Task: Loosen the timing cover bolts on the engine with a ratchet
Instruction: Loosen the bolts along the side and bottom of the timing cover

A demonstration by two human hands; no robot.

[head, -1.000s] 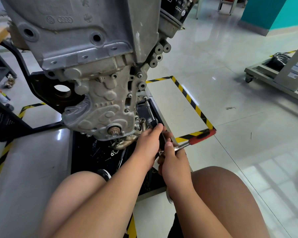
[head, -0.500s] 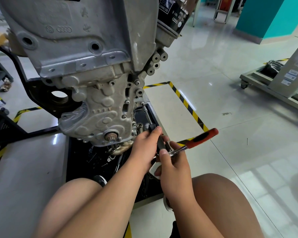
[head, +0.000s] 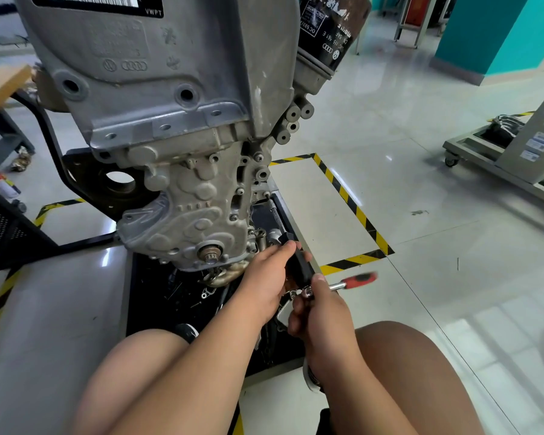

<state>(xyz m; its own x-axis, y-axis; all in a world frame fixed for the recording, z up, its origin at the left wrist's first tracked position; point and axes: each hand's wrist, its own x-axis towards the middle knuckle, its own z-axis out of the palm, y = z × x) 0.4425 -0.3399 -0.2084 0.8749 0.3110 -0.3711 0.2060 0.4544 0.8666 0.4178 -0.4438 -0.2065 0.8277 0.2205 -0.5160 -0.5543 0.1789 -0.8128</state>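
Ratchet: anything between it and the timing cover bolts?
Nothing visible blocks it. The right hand holds the ratchet; the left hand grips a black piece from which a slim bar runs up to the engine. Whether its tip meets a bolt is unclear.

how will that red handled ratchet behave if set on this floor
Probably stiff and heavy for its size: the ratchet has a chrome metal shaft. The floor looks glossy, so it may slide. Its rounded handle might roll a little.
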